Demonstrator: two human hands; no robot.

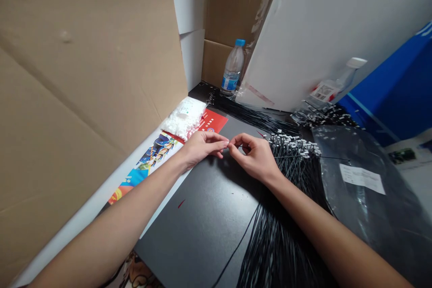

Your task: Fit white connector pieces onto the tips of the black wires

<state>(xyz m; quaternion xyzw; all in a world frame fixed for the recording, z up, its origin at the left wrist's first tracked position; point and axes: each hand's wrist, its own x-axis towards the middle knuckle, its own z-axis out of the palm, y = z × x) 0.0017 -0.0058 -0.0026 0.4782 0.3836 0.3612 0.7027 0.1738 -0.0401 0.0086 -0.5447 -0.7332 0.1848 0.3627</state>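
Observation:
My left hand (202, 145) and my right hand (254, 155) meet fingertip to fingertip over a black mat (199, 225). Both are pinched on something tiny between them that I cannot make out. Under my right forearm lies a big bundle of thin black wires (280, 234) with small white connectors (293, 141) at their far ends. One thin wire runs from my right hand out to the right. A clear bag of small white parts (184, 118) lies just beyond my left hand.
A cardboard sheet (84, 76) walls the left side, a white board (324, 31) leans at the back right. A water bottle (232, 68) stands behind, a second bottle (332, 85) lies tilted. A dark plastic bag with a label (362, 177) lies on the right. Coloured leaflets (151, 157) lie at the left.

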